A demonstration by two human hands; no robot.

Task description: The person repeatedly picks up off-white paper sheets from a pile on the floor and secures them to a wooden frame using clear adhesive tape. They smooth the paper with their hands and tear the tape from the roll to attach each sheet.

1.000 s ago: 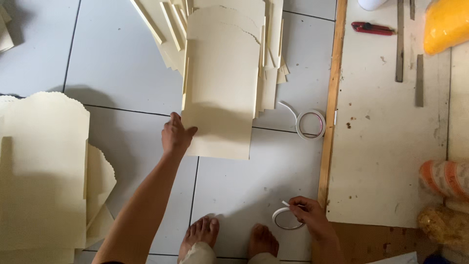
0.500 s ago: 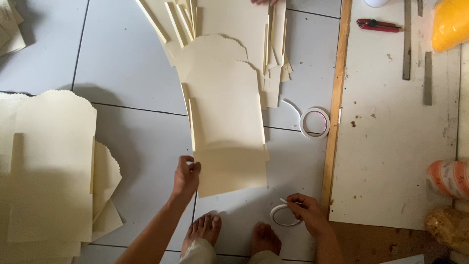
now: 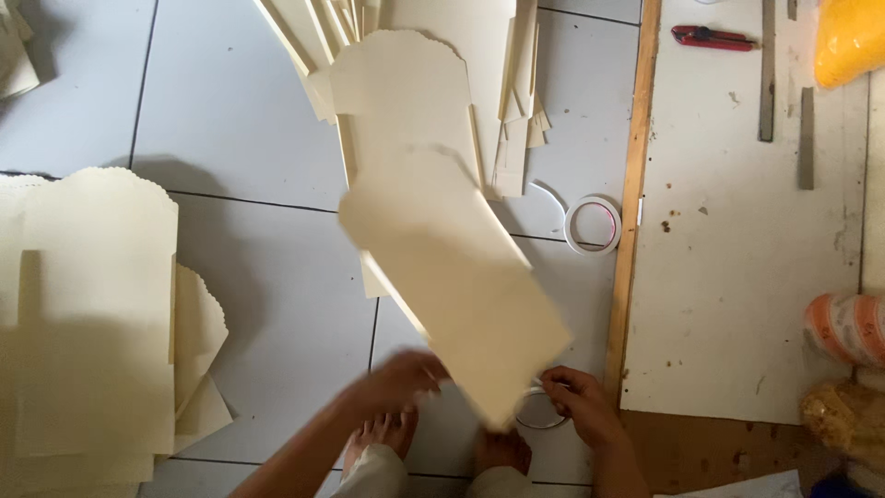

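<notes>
My left hand (image 3: 401,380) grips the near edge of a cream paper sheet (image 3: 452,277), which is lifted and tilted off the floor, blurred by motion. Under and behind it lies a stack of similar cream sheets (image 3: 401,92) with scalloped tops. My right hand (image 3: 576,404) rests on the floor tiles and holds a roll of tape (image 3: 537,410), partly hidden by the lifted sheet. My bare feet (image 3: 502,450) show at the bottom between the hands.
Another tape roll (image 3: 592,224) lies on the tiles near a wooden strip (image 3: 632,203). A white board (image 3: 737,231) at right carries a red cutter (image 3: 710,38) and metal rulers (image 3: 767,74). A cream sheet pile (image 3: 88,314) sits at left. Bags (image 3: 843,332) stand at right.
My left hand pulled one cream sheet off the stack toward me and lifted it; it now tilts above the floor. My right hand stayed on the tape roll.
</notes>
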